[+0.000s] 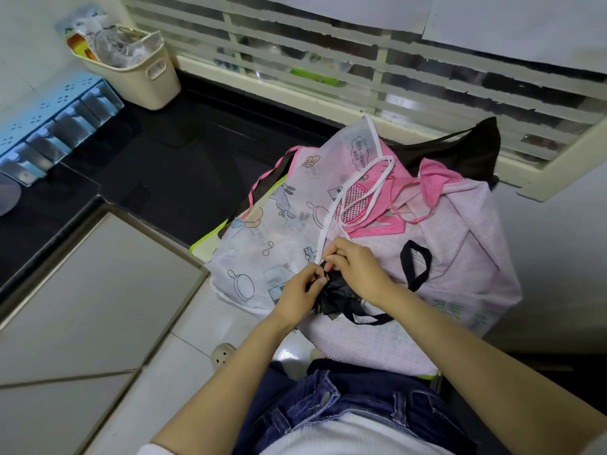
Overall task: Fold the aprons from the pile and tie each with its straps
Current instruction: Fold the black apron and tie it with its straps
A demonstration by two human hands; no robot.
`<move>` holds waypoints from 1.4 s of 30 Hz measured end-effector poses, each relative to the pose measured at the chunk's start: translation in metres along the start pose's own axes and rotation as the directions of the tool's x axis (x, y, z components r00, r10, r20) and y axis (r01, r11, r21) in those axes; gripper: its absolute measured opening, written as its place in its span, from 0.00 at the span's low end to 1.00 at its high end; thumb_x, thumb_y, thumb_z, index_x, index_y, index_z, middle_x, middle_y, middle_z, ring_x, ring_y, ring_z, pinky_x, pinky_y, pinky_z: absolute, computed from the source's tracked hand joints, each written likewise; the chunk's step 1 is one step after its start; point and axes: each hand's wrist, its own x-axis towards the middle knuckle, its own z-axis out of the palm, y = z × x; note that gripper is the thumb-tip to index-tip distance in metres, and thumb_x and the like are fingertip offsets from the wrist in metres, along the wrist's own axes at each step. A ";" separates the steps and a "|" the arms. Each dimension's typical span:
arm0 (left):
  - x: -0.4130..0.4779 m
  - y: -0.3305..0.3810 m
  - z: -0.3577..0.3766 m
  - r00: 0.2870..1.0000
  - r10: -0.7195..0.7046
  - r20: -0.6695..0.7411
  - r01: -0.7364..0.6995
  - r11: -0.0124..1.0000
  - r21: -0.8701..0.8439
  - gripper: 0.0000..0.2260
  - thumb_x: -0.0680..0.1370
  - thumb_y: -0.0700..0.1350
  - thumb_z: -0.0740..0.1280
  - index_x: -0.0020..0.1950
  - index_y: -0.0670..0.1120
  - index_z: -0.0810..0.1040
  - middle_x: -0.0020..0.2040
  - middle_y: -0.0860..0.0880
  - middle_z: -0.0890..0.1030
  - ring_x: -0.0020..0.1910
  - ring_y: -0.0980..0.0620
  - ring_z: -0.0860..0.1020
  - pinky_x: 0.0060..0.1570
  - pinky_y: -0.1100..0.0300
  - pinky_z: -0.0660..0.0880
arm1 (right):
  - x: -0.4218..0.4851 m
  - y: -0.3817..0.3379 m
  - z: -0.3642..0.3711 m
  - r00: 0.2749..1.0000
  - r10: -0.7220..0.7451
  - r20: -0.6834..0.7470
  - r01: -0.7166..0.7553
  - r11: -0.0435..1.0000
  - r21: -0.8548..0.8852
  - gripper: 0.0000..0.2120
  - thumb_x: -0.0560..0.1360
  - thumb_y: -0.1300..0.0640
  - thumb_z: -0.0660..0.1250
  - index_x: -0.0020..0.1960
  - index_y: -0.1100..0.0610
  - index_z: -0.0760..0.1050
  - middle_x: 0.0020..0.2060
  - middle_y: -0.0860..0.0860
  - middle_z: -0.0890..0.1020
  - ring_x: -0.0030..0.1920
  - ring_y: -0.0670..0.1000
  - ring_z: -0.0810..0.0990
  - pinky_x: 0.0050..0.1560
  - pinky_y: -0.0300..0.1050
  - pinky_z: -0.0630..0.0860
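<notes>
Hands: both met over the black apron. The left hand had its fingers curled and pinched the dark cloth at the bundle's left side. The right hand arched over the top, its fingertips nipping a bit of black at the upper edge.
Black apron: crumpled into a small, tight, slightly shiny bundle, held between the two hands and resting on top of the pile.
Straps: narrow black straps ran out from the bundle. One lay as a tall loop on the pink cloth to the right. Another curved in a flat loop just below the right wrist.
Pile: unfolded aprons heaped right in front of the person, under the window.
White apron: sheer, printed with cartoon animals and pans, edged in white, spread over the left of the pile. Its white cord looped across the pink cloth.
Pink apron: pale pink check with striped pink trim, covering the right of the pile.
Dark apron: black-brown cloth at the back, against the window frame.
Table: dark and glossy, left of the pile.
Basket: cream plastic, stuffed with packets, at the table's far corner.
Rack: light blue, along the left wall.
Person: blue jeans showed at the bottom edge.
</notes>
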 end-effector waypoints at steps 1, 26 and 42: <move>0.000 -0.001 0.000 1.000 -0.007 -0.002 0.007 1.000 -0.020 0.07 0.80 0.39 0.61 0.42 0.47 0.70 0.31 0.54 0.68 0.28 0.61 0.64 0.32 0.69 0.62 | 0.001 0.000 0.002 1.000 0.018 -0.012 -0.017 0.996 0.091 0.10 0.79 0.65 0.58 0.45 0.52 0.72 0.35 0.46 0.80 0.41 0.44 0.79 0.49 0.41 0.78; -0.003 0.006 0.002 0.968 -0.244 -0.055 0.179 0.828 -0.532 0.10 0.83 0.38 0.54 0.43 0.43 0.69 0.28 0.50 0.71 0.23 0.60 0.65 0.26 0.68 0.63 | -0.007 0.026 0.021 0.977 0.174 0.122 -0.202 0.941 0.271 0.11 0.77 0.65 0.63 0.40 0.53 0.77 0.37 0.46 0.80 0.38 0.42 0.75 0.37 0.28 0.71; 0.027 0.035 -0.041 0.944 -0.074 -0.321 0.053 0.996 -0.073 0.10 0.80 0.37 0.60 0.40 0.44 0.73 0.36 0.44 0.81 0.28 0.54 0.74 0.32 0.62 0.73 | 0.003 0.020 0.015 0.931 0.259 0.256 -0.308 0.935 0.176 0.04 0.75 0.62 0.68 0.43 0.57 0.80 0.33 0.46 0.82 0.32 0.41 0.77 0.34 0.30 0.73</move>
